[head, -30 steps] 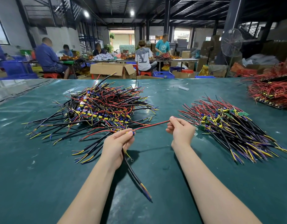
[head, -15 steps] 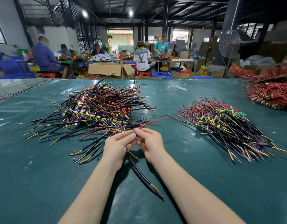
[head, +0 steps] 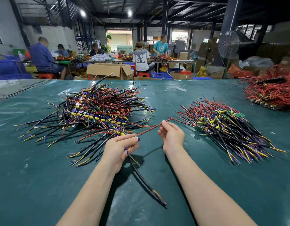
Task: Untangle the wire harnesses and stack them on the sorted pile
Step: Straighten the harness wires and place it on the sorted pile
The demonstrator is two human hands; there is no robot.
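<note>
Green tabletop [head: 43, 185]. Tangled pile [head: 98, 110] far left, sorted pile [head: 230, 128] right. Left hand [head: 118, 149] pinching one wire harness [head: 141, 175] at its middle, black end trailing near. Right hand [head: 172, 134] pinching its red wire [head: 149, 129], stretched between both.

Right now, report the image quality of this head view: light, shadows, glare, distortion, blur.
Head view: overhead lamps light the hall; pale glare streaks the green table at left; the left hand and held harness cast soft shadows beside them; wide-angle bending curves the table's far edge and the fan; the hands are sharp, the background workers softer.
</note>
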